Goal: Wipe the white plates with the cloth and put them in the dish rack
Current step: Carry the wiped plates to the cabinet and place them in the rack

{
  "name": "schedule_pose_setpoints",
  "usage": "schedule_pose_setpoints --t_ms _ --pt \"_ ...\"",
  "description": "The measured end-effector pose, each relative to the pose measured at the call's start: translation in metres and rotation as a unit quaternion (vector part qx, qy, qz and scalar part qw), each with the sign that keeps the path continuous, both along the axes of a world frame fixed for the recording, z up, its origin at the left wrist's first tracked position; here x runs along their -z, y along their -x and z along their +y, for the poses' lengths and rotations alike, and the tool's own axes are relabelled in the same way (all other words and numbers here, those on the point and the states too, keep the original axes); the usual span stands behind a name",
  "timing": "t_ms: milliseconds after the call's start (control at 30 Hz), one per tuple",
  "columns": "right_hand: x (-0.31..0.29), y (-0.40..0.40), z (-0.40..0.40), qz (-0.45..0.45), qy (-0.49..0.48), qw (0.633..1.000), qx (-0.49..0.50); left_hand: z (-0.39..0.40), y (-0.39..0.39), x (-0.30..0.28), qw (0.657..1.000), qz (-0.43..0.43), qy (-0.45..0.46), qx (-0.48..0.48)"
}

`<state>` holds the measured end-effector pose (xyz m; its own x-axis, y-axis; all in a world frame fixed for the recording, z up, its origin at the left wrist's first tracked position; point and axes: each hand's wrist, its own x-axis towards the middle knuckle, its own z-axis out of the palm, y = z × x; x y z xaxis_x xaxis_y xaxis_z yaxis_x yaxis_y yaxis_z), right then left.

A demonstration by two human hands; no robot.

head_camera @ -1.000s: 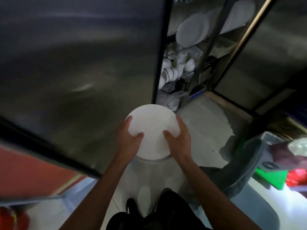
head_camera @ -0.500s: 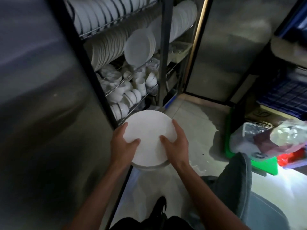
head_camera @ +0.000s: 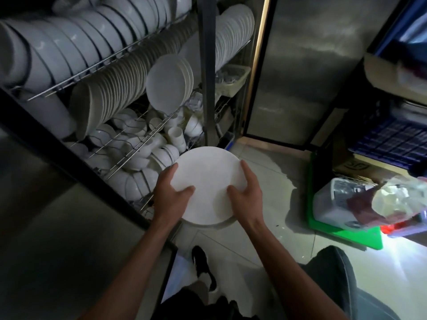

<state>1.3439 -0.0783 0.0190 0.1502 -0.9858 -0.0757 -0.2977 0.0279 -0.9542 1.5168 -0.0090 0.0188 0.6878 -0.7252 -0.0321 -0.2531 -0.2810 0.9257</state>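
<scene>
We carry a stack of white plates (head_camera: 209, 181), left hand (head_camera: 169, 195) and right hand (head_camera: 246, 192) each with grip clamped on its rim. Dish rack (head_camera: 129, 125) near, already well stocked; racking this stack remains, we judge.

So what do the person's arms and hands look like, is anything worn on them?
Both forearms are bare up to the frame's lower edge, with no sleeves in view. The left hand and right hand wear no gloves, and no rings, watch or bracelet show. The dim light hides finer detail.
</scene>
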Motion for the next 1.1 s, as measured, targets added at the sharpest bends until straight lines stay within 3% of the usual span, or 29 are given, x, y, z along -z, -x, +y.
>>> schedule_pose_setpoints --t_ms 433,900,1100 --pt "-0.026 -0.11 -0.143 -0.007 0.031 0.997 -0.068 -0.122 -0.102 -0.006 0.995 0.04 0.055 -0.075" --pt "-0.049 -0.218 -0.22 -0.104 -0.05 0.966 -0.233 -0.148 -0.181 -0.01 0.965 0.063 0.099 -0.235" --pt "-0.054 -0.251 -0.249 -0.106 -0.049 0.95 -0.289 -0.17 -0.192 -0.004 0.947 0.05 0.111 -0.297"
